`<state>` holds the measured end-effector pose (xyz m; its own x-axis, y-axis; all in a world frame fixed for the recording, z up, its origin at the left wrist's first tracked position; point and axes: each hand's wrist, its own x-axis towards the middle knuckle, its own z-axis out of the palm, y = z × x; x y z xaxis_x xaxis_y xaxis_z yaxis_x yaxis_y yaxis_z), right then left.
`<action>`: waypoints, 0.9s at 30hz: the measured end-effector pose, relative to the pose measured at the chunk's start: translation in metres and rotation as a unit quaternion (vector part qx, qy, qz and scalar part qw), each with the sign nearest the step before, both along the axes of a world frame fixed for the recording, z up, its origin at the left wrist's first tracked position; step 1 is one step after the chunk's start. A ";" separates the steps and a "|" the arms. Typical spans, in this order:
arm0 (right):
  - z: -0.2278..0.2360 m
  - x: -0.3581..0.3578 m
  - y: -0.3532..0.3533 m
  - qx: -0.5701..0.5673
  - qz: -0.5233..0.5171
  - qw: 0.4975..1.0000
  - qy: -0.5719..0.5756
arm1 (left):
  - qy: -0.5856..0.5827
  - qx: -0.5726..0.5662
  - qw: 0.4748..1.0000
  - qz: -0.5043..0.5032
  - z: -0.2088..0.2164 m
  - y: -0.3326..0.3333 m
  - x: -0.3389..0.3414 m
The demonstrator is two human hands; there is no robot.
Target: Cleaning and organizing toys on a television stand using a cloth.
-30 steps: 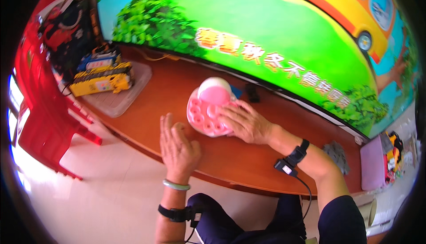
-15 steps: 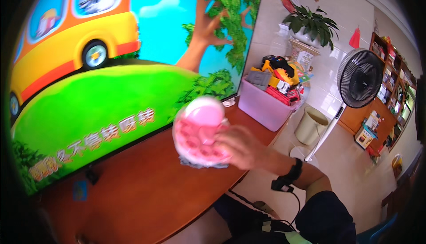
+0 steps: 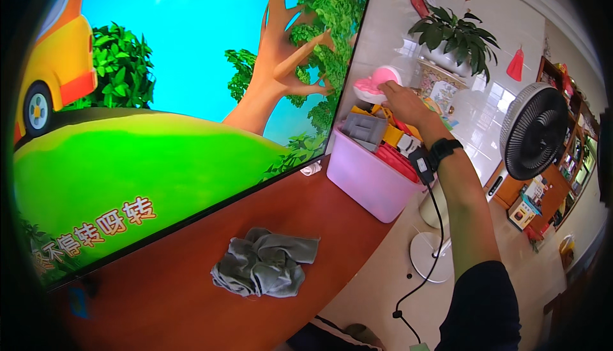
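Observation:
My right hand (image 3: 407, 104) reaches out over the back of a pink-lilac plastic bin (image 3: 373, 182) on the wooden table. Its fingers are closed on the right edge of a pink and white rounded plastic toy (image 3: 369, 88), whose exact kind I cannot make out. The toy is above the pile in the bin; whether it touches the pile is hard to tell. Grey, yellow and red toys (image 3: 391, 135) fill the bin past its rim. A crumpled grey cloth (image 3: 265, 265) lies on the table. My left hand is out of view.
A large screen (image 3: 191, 140) stands along the table's far side, close to the bin. Right of the table are a standing fan (image 3: 535, 131), a beige bucket (image 3: 432, 212) and a potted plant (image 3: 453, 48). A black cable (image 3: 437, 249) hangs from my right wrist.
My right hand has carried the pink toy from above the table's middle, up and right, to over the bin. The grey cloth, mostly hidden before, now shows fully.

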<state>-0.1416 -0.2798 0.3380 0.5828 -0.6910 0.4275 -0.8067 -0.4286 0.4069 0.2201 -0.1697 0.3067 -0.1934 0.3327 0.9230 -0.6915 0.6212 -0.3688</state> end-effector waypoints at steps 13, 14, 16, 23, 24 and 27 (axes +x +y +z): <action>-0.001 -0.085 -0.048 0.044 -0.173 0.983 -0.044 | -0.049 0.263 0.962 0.051 -0.019 -0.124 -0.088; -0.002 -0.084 -0.047 0.044 -0.170 0.984 -0.043 | -0.048 0.263 0.962 0.054 -0.023 -0.128 -0.088; -0.009 -0.071 -0.050 0.018 -0.222 0.973 -0.053 | -0.050 0.388 0.918 0.067 -0.041 -0.148 -0.084; -0.003 -0.098 -0.042 -0.122 -0.218 0.961 -0.115 | -0.042 0.207 0.976 -0.052 -0.066 -0.162 -0.130; -0.002 -0.090 -0.043 -0.097 -0.115 0.963 -0.222 | -0.036 0.158 0.983 -0.090 -0.077 -0.170 -0.125; -0.041 0.001 -0.012 -0.026 0.161 0.930 -0.330 | -0.060 0.185 0.974 -0.114 -0.116 -0.184 -0.065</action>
<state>-0.1409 -0.2915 0.2971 0.3548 -0.4938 0.7939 -0.7208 -0.6853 -0.1041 0.1553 -0.3532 0.1910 -0.2675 0.0286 0.9631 -0.4853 0.8595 -0.1604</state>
